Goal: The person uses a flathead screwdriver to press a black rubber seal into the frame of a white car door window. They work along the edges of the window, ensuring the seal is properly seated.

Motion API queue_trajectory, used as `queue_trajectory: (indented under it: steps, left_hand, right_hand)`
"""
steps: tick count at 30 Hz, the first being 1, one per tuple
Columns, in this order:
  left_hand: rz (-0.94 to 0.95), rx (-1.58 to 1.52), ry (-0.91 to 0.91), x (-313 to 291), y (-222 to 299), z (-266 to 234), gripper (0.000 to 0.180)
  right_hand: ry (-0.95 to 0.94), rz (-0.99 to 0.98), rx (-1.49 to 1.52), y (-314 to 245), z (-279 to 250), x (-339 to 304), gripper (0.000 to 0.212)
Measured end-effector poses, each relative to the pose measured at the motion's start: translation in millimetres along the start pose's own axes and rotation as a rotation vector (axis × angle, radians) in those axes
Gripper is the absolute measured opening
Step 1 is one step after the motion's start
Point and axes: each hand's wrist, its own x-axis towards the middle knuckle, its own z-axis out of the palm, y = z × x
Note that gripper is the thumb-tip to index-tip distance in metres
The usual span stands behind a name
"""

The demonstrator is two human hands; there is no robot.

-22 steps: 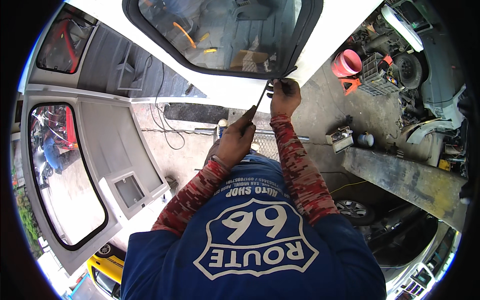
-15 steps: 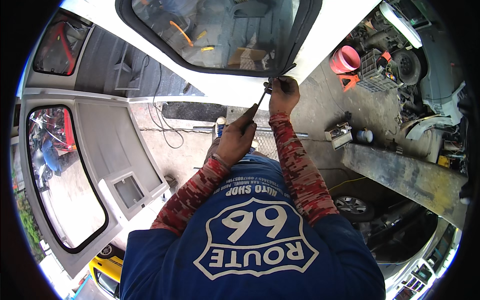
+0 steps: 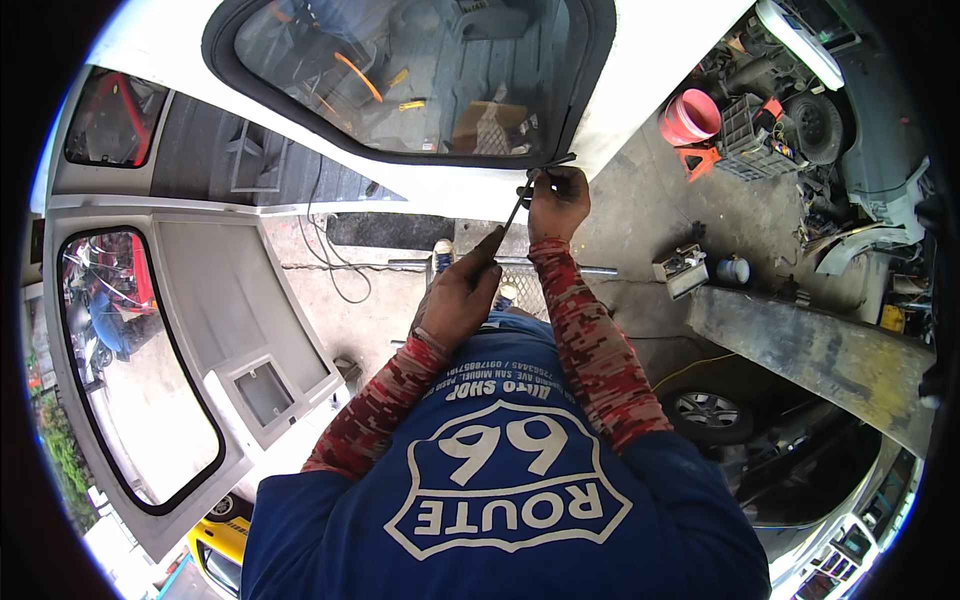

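My left hand is closed around a thin dark tool, slim like a screwdriver, which slants up and away to the right. The tool's far tip meets the fingers of my right hand. That hand pinches a short black strip at the lower right corner of the window's black rubber seal. My fingers hide most of the strip and the tool's tip. The seal runs round a glass pane set in a white vehicle panel.
To the left stands an open grey door with its own window. A cable loops over the floor. At right are a pink bucket, a grey crate, a tool box and a long metal panel.
Both hands have shifted slightly left and nearer to me in the picture, while the window also appears farther left. The grips on the tool and the strip look the same.
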Motion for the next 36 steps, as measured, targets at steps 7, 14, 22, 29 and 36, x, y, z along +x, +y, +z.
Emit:
queue_trajectory:
  steps: [7, 14, 22, 29, 36]
  left_hand:
    - [0.009, -0.051, -0.032, 3.8, -0.6, 4.2, 0.048]
    - [0.039, -0.044, 0.002, 6.0, -1.9, 8.3, 0.049]
    - [0.087, 0.084, 0.044, 6.1, 8.9, 17.9, 0.053]
    - [0.028, -0.244, -0.044, 5.2, 2.0, 20.0, 0.054]
    - [-0.021, -0.33, -0.064, -0.2, 0.1, 22.0, 0.053]
  right_hand:
    - [-0.004, -0.008, 0.056, 6.6, 1.5, -4.7, 0.007]
    - [-0.02, 0.054, 0.093, 2.0, 5.1, -3.6, 0.005]
    - [-0.07, -0.031, -0.061, 5.8, -0.2, 6.0, 0.006]
    - [-0.113, 0.017, -0.286, -16.7, -12.8, 1.1, 0.01]
    - [-0.132, 0.088, -0.251, -26.1, -10.7, 9.2, 0.015]
